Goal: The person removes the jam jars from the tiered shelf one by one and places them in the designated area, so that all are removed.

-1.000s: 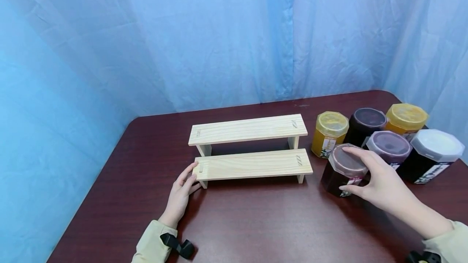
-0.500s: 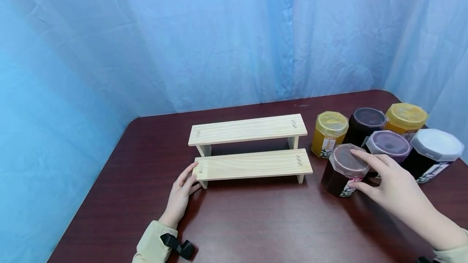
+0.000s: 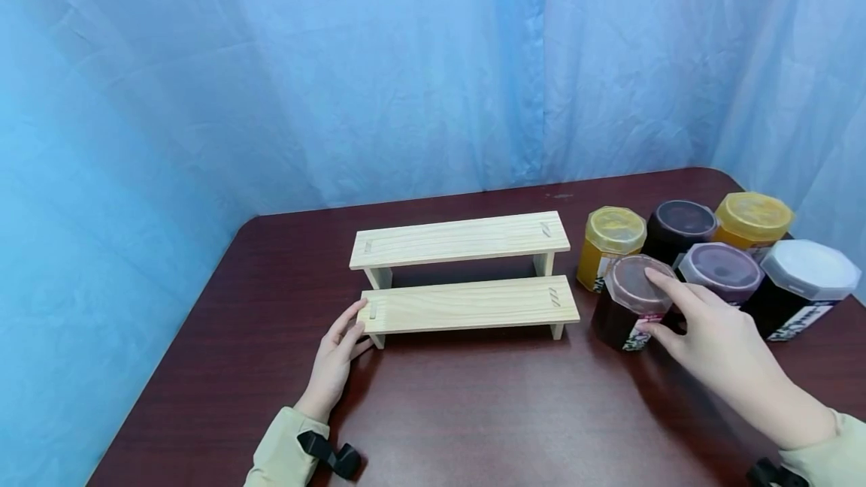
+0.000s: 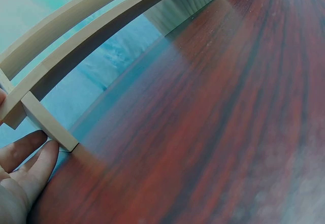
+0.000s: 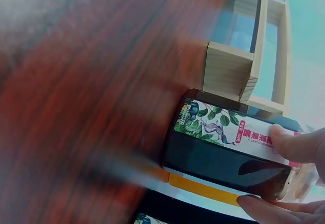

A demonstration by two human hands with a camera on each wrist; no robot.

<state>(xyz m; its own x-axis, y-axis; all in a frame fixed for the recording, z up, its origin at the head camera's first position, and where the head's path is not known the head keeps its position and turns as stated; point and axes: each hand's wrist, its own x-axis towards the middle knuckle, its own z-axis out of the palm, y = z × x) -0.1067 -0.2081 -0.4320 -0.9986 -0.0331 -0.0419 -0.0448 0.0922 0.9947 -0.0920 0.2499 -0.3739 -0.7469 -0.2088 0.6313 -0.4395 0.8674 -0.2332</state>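
In the head view my left hand [image 3: 331, 367] holds the left end of the lower board of a two-step wooden riser [image 3: 467, 305]. The left wrist view shows two fingertips against the riser's end leg [image 4: 48, 121]. My right hand [image 3: 724, 352] grips a dark jar with a clear lid [image 3: 632, 318] between thumb and fingers, just right of the riser. In the right wrist view the thumb presses on the white and pink label of the jar [image 5: 223, 168]. Whether its base touches the table cannot be told. Some right-hand fingers are hidden behind the jar.
A yellow jar [image 3: 609, 246] and a black jar [image 3: 679, 228] stand behind the held one. To the right are a purple-lidded jar [image 3: 720, 269], a white-lidded jar [image 3: 805, 284] and another yellow jar [image 3: 752, 216]. A blue curtain [image 3: 406, 81] hangs behind the dark red table [image 3: 514, 412].
The dark jar has shifted slightly backward and left with my right hand, whose fingers have changed position on it. My left hand and the riser stay in place.
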